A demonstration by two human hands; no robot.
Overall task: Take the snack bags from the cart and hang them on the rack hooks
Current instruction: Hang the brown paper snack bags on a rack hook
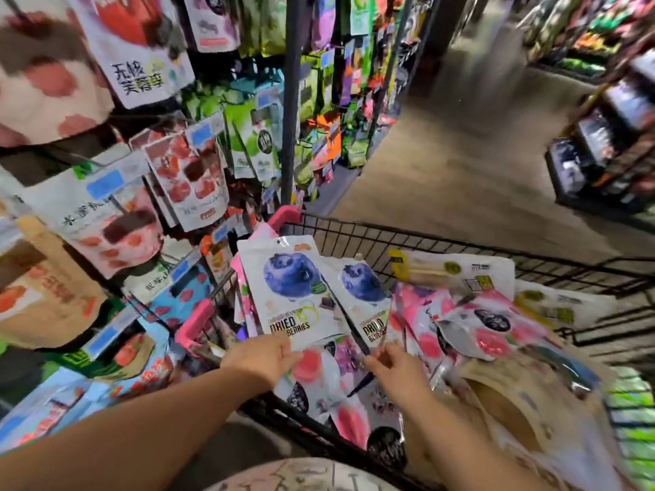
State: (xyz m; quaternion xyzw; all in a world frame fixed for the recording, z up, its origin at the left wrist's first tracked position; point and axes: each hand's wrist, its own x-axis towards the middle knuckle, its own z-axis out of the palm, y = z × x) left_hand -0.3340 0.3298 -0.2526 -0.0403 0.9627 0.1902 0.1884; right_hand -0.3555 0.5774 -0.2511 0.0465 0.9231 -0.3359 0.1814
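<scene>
A black wire cart [418, 239] with pink corner guards stands before me, heaped with snack bags. My left hand [264, 359] pinches the bottom edge of a white dried-blueberry bag [290, 292], held upright over the cart's left side. My right hand [397, 370] pinches the lower edge of a second dried-blueberry bag [365, 299] right beside the first. Pink and white bags [460, 324] and long white packets [453, 272] lie loose in the cart. The hook rack [292, 101] on my left carries many hanging snack bags.
A dark upright rack post rises just behind the cart's far left corner. The tiled aisle floor [460, 164] runs ahead on the right, with another stocked shelf unit [609, 150] at the far right. Brown paper bags [507, 412] lie in the cart's near right part.
</scene>
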